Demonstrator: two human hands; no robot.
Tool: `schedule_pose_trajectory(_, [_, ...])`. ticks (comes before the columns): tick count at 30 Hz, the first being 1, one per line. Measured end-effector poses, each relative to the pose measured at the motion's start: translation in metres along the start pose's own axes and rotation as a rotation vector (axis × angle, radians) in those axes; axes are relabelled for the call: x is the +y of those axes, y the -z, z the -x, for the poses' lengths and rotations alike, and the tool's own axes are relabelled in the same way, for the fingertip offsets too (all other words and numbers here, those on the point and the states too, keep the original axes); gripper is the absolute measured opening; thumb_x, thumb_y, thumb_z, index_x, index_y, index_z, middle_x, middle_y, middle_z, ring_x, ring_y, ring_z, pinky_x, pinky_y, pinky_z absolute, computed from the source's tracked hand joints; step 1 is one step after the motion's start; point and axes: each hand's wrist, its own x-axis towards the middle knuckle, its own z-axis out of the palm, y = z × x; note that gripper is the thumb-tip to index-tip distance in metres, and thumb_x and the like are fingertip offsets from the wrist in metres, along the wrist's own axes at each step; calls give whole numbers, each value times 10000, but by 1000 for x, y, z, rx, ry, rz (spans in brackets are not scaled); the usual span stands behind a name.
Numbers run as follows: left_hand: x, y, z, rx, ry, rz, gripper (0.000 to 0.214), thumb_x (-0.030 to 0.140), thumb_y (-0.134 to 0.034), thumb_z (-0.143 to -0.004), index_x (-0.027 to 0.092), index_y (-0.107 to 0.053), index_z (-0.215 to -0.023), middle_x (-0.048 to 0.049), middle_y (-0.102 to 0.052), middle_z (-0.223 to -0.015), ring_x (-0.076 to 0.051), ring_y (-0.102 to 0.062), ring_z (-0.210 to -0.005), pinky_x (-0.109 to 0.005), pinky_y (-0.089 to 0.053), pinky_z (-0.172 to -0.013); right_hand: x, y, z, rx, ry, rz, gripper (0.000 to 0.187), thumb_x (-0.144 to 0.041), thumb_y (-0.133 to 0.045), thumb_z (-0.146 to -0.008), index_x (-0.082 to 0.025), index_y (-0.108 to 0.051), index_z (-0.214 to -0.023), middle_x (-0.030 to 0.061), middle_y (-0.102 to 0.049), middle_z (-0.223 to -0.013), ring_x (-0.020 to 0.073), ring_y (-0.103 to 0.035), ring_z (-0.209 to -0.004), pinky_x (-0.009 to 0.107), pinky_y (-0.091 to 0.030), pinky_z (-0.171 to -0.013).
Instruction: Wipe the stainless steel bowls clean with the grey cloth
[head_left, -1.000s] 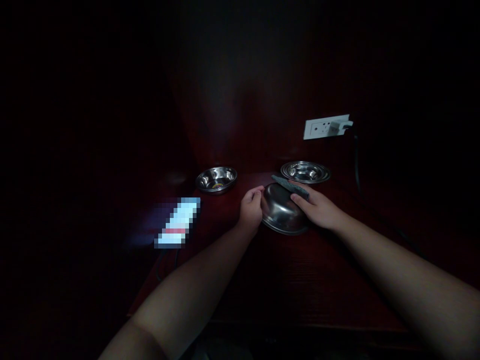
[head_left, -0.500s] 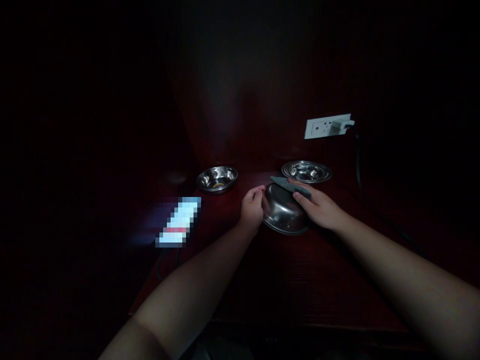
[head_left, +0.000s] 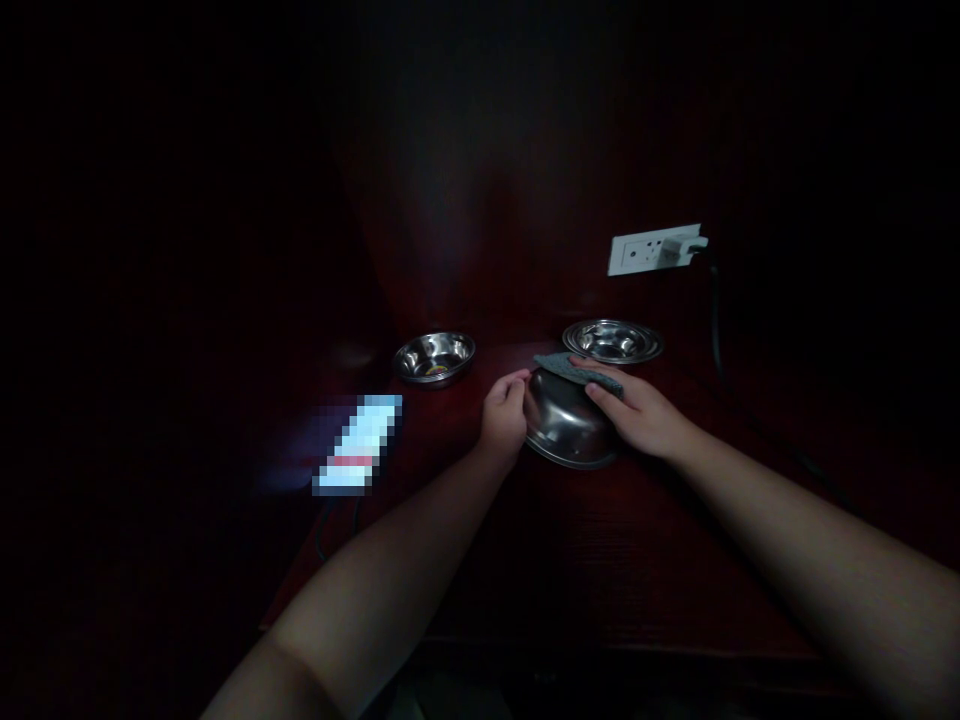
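A shiny steel bowl (head_left: 566, 425) is tilted over the dark red table, its outer side facing me. My left hand (head_left: 505, 418) grips the bowl's left side, thumb and fingers closed on it. In my right hand (head_left: 634, 405) is a grey-green cloth (head_left: 562, 366), pinched under the thumb and pressed against the bowl's far upper side. The right fingertips are partly hidden behind the cloth. Just beyond the right hand stand steel bowls (head_left: 652, 345) that look nested, and another steel bowl (head_left: 459, 350) with a coloured label inside stands to the left.
A lit phone-like screen (head_left: 360, 445), blurred out, lies at the table's left, with a cable below it. On the back wall is a white socket panel (head_left: 630, 256) with a plug and a dark cord (head_left: 715, 320) hanging down. The table's front edge (head_left: 600, 648) runs below my forearms.
The cloth has shifted slightly left along the bowl's upper side, with my right fingers moving along. My left hand and the bowl stay nearly still.
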Motion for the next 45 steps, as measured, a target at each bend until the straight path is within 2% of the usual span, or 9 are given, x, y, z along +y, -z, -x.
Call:
schedule_pose_trajectory(10, [-6, 1, -4, -20, 8, 73, 225, 227, -503, -823, 151, -625, -995, -87, -682, -999, -171, -631, -902, -331, -452, -887, -7, 4, 1, -83, 56, -76, 376, -336, -434, -894, -269, -554, -1244, 14, -546, -1315, 221, -417, -1285, 458, -235, -1122])
schedule_pose_trajectory(21, [-3, 0, -2, -12, 14, 60, 209, 189, -524, -783, 161, -635, -958, -68, -686, -982, -162, -629, -898, -316, -451, -888, -15, 3, 2, -115, 118, -91, 357, -331, -431, -898, -260, -574, -1217, 13, -566, -1292, 221, -438, -1269, 447, -277, -1109])
schedule_pose_trajectory(26, [-7, 1, -4, -20, 14, 38, 211, 253, -520, -804, 154, -634, -952, -79, -690, -957, -177, -633, -892, -342, -450, -887, -11, 1, 1, -74, 69, -27, 379, -333, -461, -880, -263, -554, -1241, 24, -542, -1318, 235, -417, -1285, 473, -267, -1108])
schedule_pose_trajectory(32, [-4, 1, -2, 9, 15, 1, 210, 243, -513, -816, 160, -646, -955, -93, -662, -1080, -177, -604, -1002, -332, -421, -936, 1, -1, 1, -12, -16, 56, 439, -368, -502, -857, -262, -509, -1284, 38, -474, -1381, 251, -382, -1308, 494, -254, -1109])
schedule_pose_trajectory(36, [-1, 0, 0, 8, 16, -14, 216, 230, -502, -823, 159, -641, -971, -93, -664, -1071, -176, -609, -983, -329, -430, -924, 7, -2, 0, 13, -70, 58, 464, -417, -503, -851, -304, -480, -1301, 22, -468, -1385, 254, -413, -1287, 493, -268, -1104])
schedule_pose_trajectory(45, [-1, 1, 1, 11, -1, -30, 211, 245, -522, -817, 164, -654, -959, -87, -671, -1059, -181, -611, -979, -334, -436, -918, 10, -4, 0, 29, -90, 26, 494, -457, -506, -840, -296, -465, -1305, 31, -467, -1384, 270, -405, -1289, 505, -258, -1102])
